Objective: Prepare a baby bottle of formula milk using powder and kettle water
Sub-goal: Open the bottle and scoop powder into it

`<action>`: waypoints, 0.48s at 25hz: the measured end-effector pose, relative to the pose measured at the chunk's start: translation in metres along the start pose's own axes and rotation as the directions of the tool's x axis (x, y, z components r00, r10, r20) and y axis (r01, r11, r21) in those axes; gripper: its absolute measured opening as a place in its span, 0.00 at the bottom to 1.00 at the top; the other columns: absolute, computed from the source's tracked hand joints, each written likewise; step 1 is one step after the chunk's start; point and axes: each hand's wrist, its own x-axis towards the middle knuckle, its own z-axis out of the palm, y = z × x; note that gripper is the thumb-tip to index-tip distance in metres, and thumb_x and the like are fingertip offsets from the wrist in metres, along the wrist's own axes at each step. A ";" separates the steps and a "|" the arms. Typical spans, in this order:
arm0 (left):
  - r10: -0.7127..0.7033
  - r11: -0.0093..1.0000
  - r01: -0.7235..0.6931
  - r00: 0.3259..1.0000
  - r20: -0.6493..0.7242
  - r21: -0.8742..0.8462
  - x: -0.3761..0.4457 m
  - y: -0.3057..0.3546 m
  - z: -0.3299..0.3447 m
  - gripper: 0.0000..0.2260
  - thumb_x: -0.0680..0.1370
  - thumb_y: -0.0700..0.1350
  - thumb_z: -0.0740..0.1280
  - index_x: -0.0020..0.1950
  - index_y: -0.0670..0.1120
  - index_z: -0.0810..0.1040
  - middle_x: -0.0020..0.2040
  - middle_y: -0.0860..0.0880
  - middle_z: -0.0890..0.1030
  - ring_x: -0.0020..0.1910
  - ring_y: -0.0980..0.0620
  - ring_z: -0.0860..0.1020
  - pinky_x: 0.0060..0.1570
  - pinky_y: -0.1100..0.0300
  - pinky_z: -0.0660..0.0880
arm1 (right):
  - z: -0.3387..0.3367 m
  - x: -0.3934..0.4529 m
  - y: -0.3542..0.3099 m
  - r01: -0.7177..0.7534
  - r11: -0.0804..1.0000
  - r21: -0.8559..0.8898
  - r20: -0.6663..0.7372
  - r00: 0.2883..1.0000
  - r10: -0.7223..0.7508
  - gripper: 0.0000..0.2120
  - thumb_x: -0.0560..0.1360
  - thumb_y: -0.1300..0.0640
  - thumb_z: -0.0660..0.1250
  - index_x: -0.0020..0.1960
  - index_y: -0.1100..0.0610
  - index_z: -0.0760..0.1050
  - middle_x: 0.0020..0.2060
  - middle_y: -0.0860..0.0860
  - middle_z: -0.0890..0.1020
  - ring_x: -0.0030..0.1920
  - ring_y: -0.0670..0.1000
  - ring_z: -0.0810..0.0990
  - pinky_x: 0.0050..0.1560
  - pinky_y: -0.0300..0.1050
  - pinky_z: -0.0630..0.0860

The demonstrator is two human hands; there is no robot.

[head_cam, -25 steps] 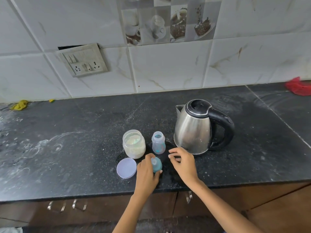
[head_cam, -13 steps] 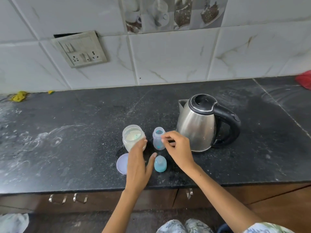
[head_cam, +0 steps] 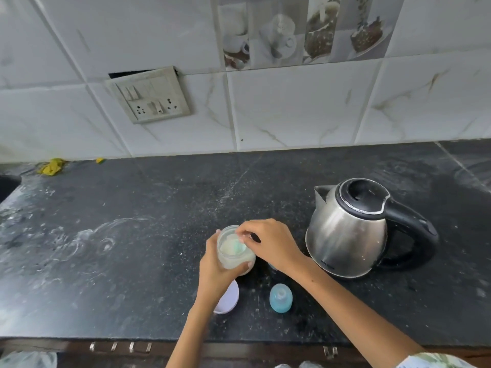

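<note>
My left hand (head_cam: 215, 272) is wrapped around the clear powder jar (head_cam: 235, 260), which holds whitish formula powder and stands open on the black counter (head_cam: 132, 235). My right hand (head_cam: 271, 243) reaches over the jar's mouth, fingertips pinched on a pale teal scoop (head_cam: 234, 247) inside it. The baby bottle is almost wholly hidden behind my right wrist; only a sliver (head_cam: 272, 266) shows. Its blue cap (head_cam: 280, 298) stands on the counter near the front edge. The steel kettle (head_cam: 345, 240) with a black lid and handle stands to the right.
The jar's lilac lid (head_cam: 229, 300) lies flat under my left wrist. A switch and socket plate (head_cam: 148, 95) hangs on the tiled wall. A yellow rag (head_cam: 51, 167) lies at the back left. Powder dust streaks the counter; drawer handles (head_cam: 119, 346) show below the front edge.
My left hand has closed around the powder jar. My right hand has moved left from the bottle to the jar's mouth. The camera has tilted and come closer.
</note>
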 end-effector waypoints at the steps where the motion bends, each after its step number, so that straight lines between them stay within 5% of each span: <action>1: 0.025 1.000 -0.025 1.000 0.012 -0.005 0.002 0.001 -0.001 0.37 0.62 0.47 0.81 0.65 0.58 0.66 0.58 0.58 0.77 0.56 0.59 0.77 0.47 0.70 0.73 | -0.001 0.003 -0.004 -0.027 0.997 -0.066 0.045 0.999 0.030 0.10 0.77 0.53 0.66 0.56 0.49 0.81 0.49 0.46 0.84 0.50 0.47 0.81 0.50 0.44 0.76; 3: 0.058 0.998 -0.057 0.998 0.017 -0.018 0.002 0.006 0.002 0.35 0.59 0.50 0.81 0.61 0.61 0.69 0.55 0.58 0.79 0.53 0.60 0.78 0.49 0.67 0.75 | -0.003 0.008 -0.013 -0.066 0.966 -0.251 0.160 0.981 0.109 0.12 0.77 0.49 0.66 0.60 0.48 0.79 0.49 0.47 0.80 0.53 0.50 0.79 0.51 0.44 0.73; 6: 0.139 0.987 -0.138 0.990 -0.005 0.086 -0.001 0.008 0.009 0.39 0.58 0.53 0.81 0.66 0.57 0.69 0.64 0.57 0.76 0.62 0.64 0.72 0.67 0.57 0.67 | -0.003 0.016 -0.022 -0.039 0.845 -0.533 0.318 0.917 0.243 0.14 0.76 0.51 0.67 0.60 0.53 0.79 0.51 0.51 0.82 0.54 0.53 0.80 0.45 0.44 0.72; 9: 0.268 0.948 -0.271 0.963 0.036 0.170 -0.003 0.008 0.013 0.39 0.61 0.52 0.80 0.69 0.54 0.68 0.71 0.57 0.69 0.66 0.68 0.64 0.69 0.73 0.48 | -0.004 0.019 -0.025 -0.028 0.790 -0.613 0.383 0.863 0.329 0.12 0.77 0.60 0.65 0.60 0.56 0.79 0.49 0.52 0.81 0.51 0.51 0.79 0.40 0.40 0.68; 12: 0.302 0.936 -0.306 0.952 0.051 0.174 -0.001 0.009 0.013 0.38 0.62 0.51 0.80 0.69 0.56 0.67 0.71 0.57 0.68 0.68 0.59 0.68 0.67 0.76 0.46 | -0.012 0.015 -0.025 0.054 0.787 -0.615 0.407 0.876 0.258 0.11 0.76 0.65 0.63 0.57 0.57 0.79 0.39 0.49 0.73 0.51 0.48 0.73 0.29 0.38 0.58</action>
